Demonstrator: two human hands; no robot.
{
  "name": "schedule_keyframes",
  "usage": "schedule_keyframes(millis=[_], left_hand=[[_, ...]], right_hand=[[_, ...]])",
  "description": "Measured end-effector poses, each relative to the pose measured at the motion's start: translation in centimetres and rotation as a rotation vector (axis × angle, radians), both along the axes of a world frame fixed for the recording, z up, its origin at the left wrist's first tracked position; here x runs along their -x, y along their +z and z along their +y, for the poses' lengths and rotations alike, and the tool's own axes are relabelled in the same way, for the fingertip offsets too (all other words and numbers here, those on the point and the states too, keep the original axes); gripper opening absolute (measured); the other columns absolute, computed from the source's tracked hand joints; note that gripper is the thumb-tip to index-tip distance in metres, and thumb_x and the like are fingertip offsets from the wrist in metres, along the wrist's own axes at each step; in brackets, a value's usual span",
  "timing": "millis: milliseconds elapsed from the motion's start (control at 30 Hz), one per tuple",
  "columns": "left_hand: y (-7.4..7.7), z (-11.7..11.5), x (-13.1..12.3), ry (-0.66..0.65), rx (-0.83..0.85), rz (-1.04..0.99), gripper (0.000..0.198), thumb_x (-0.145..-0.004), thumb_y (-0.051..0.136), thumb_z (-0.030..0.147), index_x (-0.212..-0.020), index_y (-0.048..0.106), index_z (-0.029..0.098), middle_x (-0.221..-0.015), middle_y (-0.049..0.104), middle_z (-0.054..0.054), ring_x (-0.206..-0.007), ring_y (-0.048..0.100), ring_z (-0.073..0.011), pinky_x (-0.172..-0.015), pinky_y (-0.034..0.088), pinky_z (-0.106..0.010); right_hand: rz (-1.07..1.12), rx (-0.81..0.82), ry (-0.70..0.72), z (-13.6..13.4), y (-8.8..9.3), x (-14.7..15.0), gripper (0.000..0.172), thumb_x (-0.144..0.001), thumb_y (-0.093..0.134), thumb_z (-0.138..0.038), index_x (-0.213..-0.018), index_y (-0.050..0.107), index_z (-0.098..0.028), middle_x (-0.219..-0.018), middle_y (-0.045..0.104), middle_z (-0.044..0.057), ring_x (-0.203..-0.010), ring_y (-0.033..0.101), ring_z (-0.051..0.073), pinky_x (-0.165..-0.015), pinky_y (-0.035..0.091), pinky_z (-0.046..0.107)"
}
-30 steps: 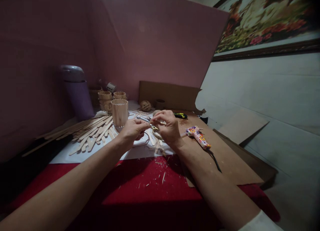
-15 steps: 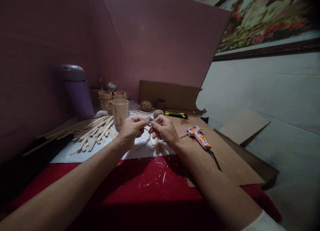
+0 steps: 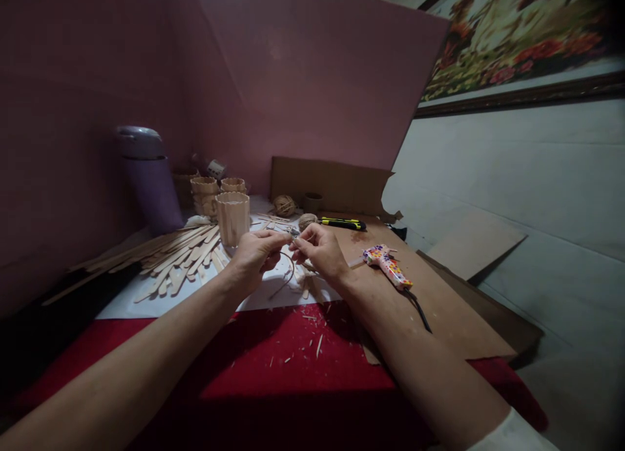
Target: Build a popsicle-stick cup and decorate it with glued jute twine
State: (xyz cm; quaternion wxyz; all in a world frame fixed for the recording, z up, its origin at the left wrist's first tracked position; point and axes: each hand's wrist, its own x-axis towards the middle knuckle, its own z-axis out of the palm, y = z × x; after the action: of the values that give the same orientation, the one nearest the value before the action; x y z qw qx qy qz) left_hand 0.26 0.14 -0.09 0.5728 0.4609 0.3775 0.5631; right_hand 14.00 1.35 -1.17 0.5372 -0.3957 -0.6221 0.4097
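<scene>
My left hand and my right hand meet over the white paper, fingertips pinched close together. Between them runs a thin brown twine; a loop of it hangs below the fingers. Each hand is closed on the twine, though the exact pinch point is small and partly hidden. Left of my left hand stands a cup made of wooden sticks. Just beyond my right hand lies a small ball of twine, and farther back a larger twine ball.
Loose craft sticks fan out at left, near a purple bottle. On the cardboard sheet lie a flower-patterned glue gun and a yellow-black cutter knife. Wood scraps litter the red cloth.
The twine loop under my fingers has swung and hangs in a wider curve. Both hands stay almost in place, with the fingers of my right hand shifted slightly.
</scene>
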Motion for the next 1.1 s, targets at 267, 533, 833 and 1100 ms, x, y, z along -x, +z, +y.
schedule_keyframes(millis=[267, 533, 833, 1100], left_hand=[[0.0, 0.2, 0.1, 0.013, 0.039, -0.013, 0.018, -0.055, 0.073, 0.015, -0.048, 0.056, 0.013, -0.035, 0.036, 0.008, -0.030, 0.025, -0.0015, -0.034, 0.013, -0.018], [0.4, 0.2, 0.2, 0.015, 0.026, 0.000, 0.022, -0.061, 0.070, 0.014, -0.048, 0.053, 0.014, -0.036, 0.034, 0.008, -0.030, 0.024, -0.0019, -0.033, 0.013, -0.019], [0.3, 0.3, 0.4, 0.107, 0.016, 0.033, 0.027, -0.065, 0.070, 0.015, -0.048, 0.048, 0.015, -0.036, 0.035, 0.009, -0.029, 0.026, -0.0021, -0.033, 0.012, -0.018], [0.3, -0.3, 0.0, 0.036, -0.022, 0.083, 0.020, -0.058, 0.076, 0.023, -0.057, 0.061, 0.010, -0.040, 0.044, 0.005, -0.033, 0.029, -0.0026, -0.036, 0.013, -0.018]], right_hand=[[-0.027, -0.102, 0.014, 0.3, -0.4, -0.1, 0.016, -0.071, 0.064, -0.014, -0.062, 0.052, -0.018, -0.067, 0.062, -0.001, -0.060, 0.065, 0.012, -0.060, 0.053, 0.025], [-0.058, 0.135, 0.100, -0.1, 0.1, -0.1, 0.014, -0.082, 0.057, -0.028, -0.075, 0.049, -0.020, -0.057, 0.063, -0.003, -0.040, 0.056, 0.010, -0.036, 0.041, 0.019], [-0.287, -0.472, -0.413, -0.8, 0.4, -0.4, 0.016, -0.085, 0.058, -0.028, -0.081, 0.068, -0.016, -0.085, 0.072, 0.008, -0.074, 0.065, 0.018, -0.064, 0.049, 0.028], [-0.124, -0.019, -0.009, -0.7, 0.0, 0.3, 0.023, -0.083, 0.060, -0.036, -0.072, 0.066, -0.016, -0.050, 0.061, -0.001, -0.032, 0.048, 0.008, -0.031, 0.031, 0.020]])
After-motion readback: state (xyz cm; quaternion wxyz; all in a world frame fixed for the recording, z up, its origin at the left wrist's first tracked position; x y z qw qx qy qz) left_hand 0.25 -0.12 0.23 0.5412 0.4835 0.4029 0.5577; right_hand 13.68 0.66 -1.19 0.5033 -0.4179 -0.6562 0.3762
